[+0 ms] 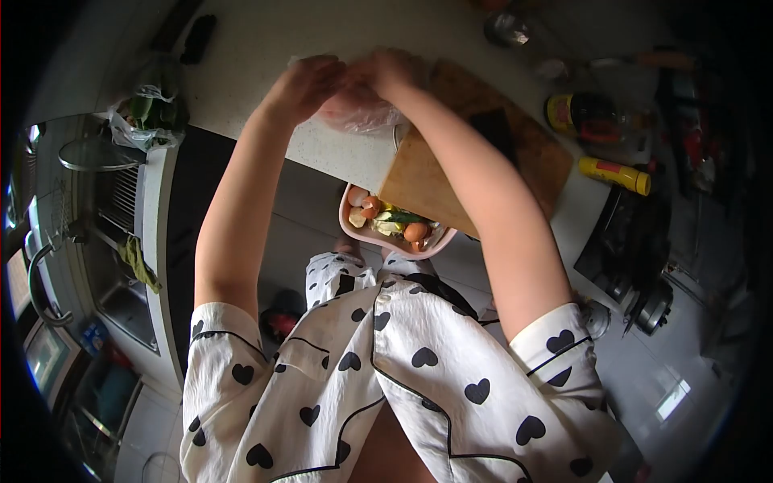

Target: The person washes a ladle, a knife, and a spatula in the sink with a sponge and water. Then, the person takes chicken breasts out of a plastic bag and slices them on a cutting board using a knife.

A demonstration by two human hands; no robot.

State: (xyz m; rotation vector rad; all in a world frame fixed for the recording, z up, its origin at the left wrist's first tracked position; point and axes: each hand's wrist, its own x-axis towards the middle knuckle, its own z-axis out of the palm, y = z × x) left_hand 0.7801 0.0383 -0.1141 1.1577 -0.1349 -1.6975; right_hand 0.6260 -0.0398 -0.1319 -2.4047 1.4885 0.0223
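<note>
Plastic bag (358, 119) with something pinkish inside was between my hands, at the pale counter (250, 88), the largest thing before me, whose flat top was perhaps chosen because it could bear the bag easily. Just to the right of the bag lay the wooden board (439, 185), its near part appearing to reach past the counter edge. Below this part was the pink container (378, 241), holding eggshells (416, 233) and green scraps (405, 217); probably it was placed there so that waste could fall directly. Farther to the right were the dark bottle (572, 114) with yellow label and the smaller yellow bottle (614, 175), maybe to be out of the way of my arm. My left hand (310, 84) and right hand (386, 74) came together at the bag's far part, I suppose to control it from both sides. My fingers were blurred, so I could not say if they were wide, narrow or pinching the film. This film looked thin, transparent and wrinkled, with small whitish shines along its near edge.
</note>
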